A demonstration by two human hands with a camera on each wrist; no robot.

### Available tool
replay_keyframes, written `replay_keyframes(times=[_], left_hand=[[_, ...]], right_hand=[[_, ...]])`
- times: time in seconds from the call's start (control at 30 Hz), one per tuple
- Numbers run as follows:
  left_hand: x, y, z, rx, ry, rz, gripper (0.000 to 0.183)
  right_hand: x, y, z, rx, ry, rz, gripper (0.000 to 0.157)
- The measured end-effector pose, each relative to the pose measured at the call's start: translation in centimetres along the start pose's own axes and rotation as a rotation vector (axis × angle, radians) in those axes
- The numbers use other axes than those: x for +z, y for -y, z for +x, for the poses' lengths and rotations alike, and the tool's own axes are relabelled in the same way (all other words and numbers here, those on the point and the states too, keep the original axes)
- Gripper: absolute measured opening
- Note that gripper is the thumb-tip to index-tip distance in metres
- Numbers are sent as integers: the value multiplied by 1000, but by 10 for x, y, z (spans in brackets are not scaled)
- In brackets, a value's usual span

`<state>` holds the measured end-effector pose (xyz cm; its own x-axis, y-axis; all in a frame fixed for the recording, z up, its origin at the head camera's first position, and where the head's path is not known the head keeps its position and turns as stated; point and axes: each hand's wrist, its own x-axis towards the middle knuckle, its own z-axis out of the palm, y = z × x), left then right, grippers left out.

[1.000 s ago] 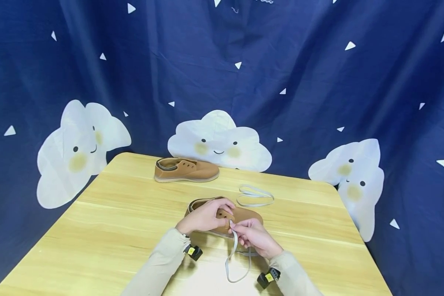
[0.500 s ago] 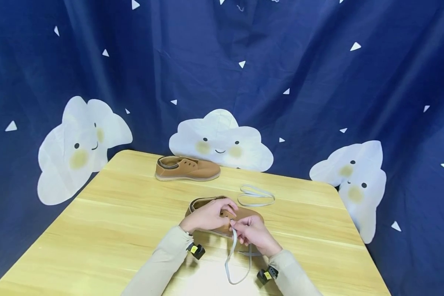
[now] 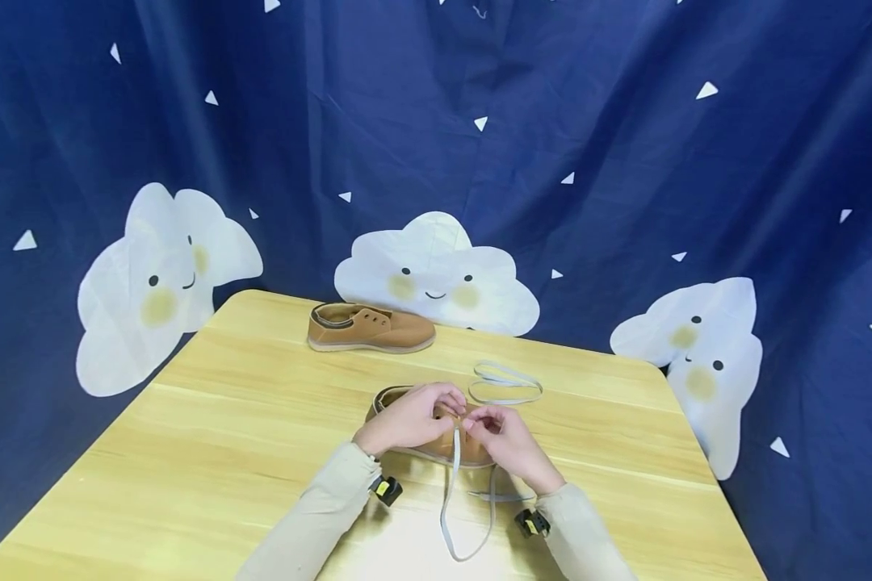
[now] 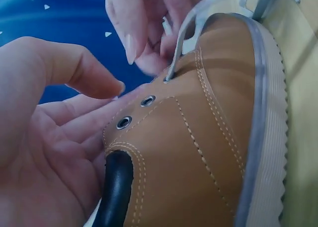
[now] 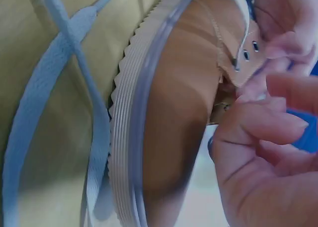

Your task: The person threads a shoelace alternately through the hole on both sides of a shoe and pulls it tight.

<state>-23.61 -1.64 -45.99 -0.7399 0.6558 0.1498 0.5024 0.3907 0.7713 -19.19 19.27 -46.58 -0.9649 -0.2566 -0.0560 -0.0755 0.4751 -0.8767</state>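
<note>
A brown shoe [image 3: 421, 440] with a pale sole lies toe to the right. My left hand [image 3: 410, 415] holds it at the eyelet flap, its fingers behind the flap and thumb beside the eyelets [image 4: 147, 101]. A flat light-grey shoelace [image 3: 446, 500] runs through the eyelet nearest the toe and loops down onto the table. At the shoe's opening, my right hand [image 3: 512, 444] has curled fingers close to my left fingertips. A small white piece, seemingly the lace's tip, shows between the right fingers in the left wrist view; the fingers partly hide it.
A matching brown shoe [image 3: 371, 329] without a lace stands at the back of the wooden table [image 3: 225, 420]. A second grey shoelace [image 3: 507, 382] lies looped behind the near shoe. A blue curtain [image 3: 589, 121] with cloud prints hangs beyond the table edge.
My right hand has moved from the lace on the eyelet's outer side up to the shoe's opening. The lace now hangs free from the eyelet. My left hand stays on the shoe.
</note>
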Motion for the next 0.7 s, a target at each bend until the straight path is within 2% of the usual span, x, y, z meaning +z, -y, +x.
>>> replay_keyframes(times=[0.17,0.3,0.43,0.53,0.7], left_hand=[[-3,-5,-2,40,-19,-6,32],[-5,-7,-5,85,-29,3,35],[-9,-6,-6,113,-87,64,40],[-11,-3,-7,98,-140,137,37],[-10,2,-6,71,-134,248,27]], right_hand=[[2,-1,9,63,14,158,27],[1,-1,12,66,-1,176,25],[0,3,16,56,-53,189,24],[-2,9,19,69,-99,256,25],[-6,19,21,82,-180,391,24]])
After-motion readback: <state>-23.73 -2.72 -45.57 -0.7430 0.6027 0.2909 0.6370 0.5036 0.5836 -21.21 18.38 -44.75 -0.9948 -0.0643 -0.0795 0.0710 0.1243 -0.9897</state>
